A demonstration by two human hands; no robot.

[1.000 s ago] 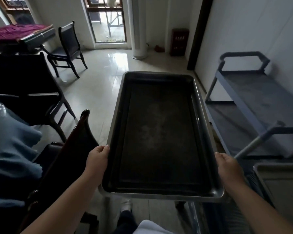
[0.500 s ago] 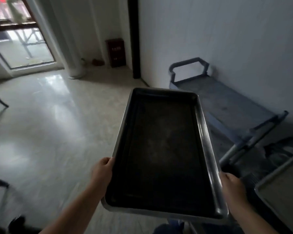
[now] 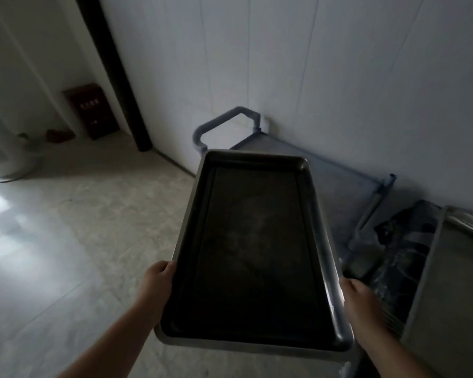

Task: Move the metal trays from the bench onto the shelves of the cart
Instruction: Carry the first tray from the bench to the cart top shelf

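Left hand [image 3: 159,282] and right hand [image 3: 358,296] grip a dark metal tray [image 3: 254,249] (held lengthwise) before the blue cart [image 3: 339,181].

left hand [image 3: 159,282]: fingers curled, gripping | right hand [image 3: 359,298]: gripping | forearms extended forward

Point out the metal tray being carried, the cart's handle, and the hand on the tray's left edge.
metal tray [image 3: 257,255]: head view, dark inner floor.
cart handle [image 3: 224,120]: head view, top bar of the grey tube.
left hand [image 3: 157,282]: head view, back of the hand.
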